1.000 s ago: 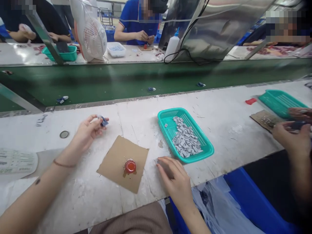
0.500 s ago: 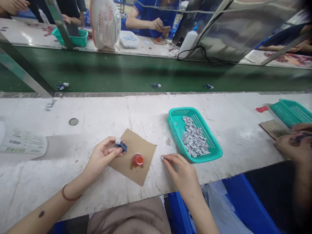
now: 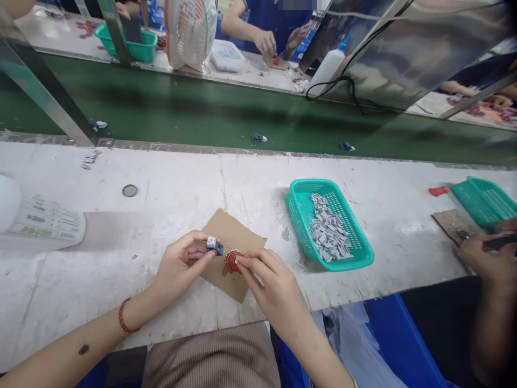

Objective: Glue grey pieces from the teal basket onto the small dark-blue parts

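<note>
My left hand pinches a small dark-blue plastic part with a pale grey block on top, held above the left side of a brown cardboard piece. On that cardboard sits a small round cap of red, wet-looking stuff. Thumb and forefinger of my right hand are closed on a tiny pale grey piece, which is right at the red cap; whether it touches the red stuff I cannot tell. To the right, a green basket holds many similar grey pieces.
Behind the table runs a green belt carrying several blue parts. A white bottle lies at left, near a bottle cap. A co-worker's hands work at right. Across the belt stand a fan and another person.
My right hand has moved left with the tiny grey piece, from beside the basket to the red cap. My left hand still holds the blue part. The view has shifted slightly.
</note>
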Tool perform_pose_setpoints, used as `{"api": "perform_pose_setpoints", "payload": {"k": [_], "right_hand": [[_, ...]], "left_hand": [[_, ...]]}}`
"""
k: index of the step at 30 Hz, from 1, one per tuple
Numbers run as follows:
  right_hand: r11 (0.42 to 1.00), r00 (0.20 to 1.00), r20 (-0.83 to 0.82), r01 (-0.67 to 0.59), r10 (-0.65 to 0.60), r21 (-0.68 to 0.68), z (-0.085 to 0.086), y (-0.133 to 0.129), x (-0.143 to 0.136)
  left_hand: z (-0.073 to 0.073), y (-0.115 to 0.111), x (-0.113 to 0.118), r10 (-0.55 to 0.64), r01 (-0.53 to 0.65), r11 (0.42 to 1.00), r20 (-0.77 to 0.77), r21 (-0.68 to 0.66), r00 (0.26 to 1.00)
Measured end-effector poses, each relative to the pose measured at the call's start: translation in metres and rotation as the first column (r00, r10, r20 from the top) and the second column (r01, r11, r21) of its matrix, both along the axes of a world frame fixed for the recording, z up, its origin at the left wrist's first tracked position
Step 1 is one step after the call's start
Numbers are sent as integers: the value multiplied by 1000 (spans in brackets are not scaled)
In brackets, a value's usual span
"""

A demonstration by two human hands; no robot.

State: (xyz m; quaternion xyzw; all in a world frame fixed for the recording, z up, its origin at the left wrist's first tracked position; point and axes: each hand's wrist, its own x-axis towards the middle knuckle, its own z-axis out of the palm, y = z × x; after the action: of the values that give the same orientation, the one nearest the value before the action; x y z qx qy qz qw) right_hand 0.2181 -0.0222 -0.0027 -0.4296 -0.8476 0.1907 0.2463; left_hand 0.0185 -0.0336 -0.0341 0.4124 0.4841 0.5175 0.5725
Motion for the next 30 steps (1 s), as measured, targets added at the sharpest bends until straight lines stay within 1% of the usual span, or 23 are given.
{"api": "perform_pose_setpoints", "payload": {"k": [5, 10, 15, 19, 24, 27, 29, 30], "right_hand": [[1000, 999, 53, 9, -8, -17, 0, 2, 2], [999, 999, 45, 9, -7, -34, 1, 4, 2], [999, 998, 56, 3, -1, -38, 1, 6, 2], [999, 998, 66, -15, 18, -45, 1, 5, 2], [999, 998, 62, 6, -3, -37, -2, 4, 3], [995, 1000, -2, 12, -12, -100, 1, 5, 4], [977, 994, -98, 29, -50, -211, 5, 7, 5], [956, 983, -159, 42, -92, -291, 8, 8, 6]], "left_hand": [[4, 0, 1, 4, -4, 1000, 8, -24, 1000], [5, -2, 3, -16, 19, 998, 52, -66, 999], [5, -3, 5, -44, 48, 997, 51, -63, 998], [3, -4, 7, -32, 39, 995, 74, -87, 997], [4, -5, 8, -40, 47, 995, 79, -93, 996], [4, -5, 8, -52, 62, 993, 95, -105, 994], [5, -6, 8, -64, 76, 991, 113, -108, 992], [5, -6, 8, -73, 87, 990, 122, -110, 990]]}}
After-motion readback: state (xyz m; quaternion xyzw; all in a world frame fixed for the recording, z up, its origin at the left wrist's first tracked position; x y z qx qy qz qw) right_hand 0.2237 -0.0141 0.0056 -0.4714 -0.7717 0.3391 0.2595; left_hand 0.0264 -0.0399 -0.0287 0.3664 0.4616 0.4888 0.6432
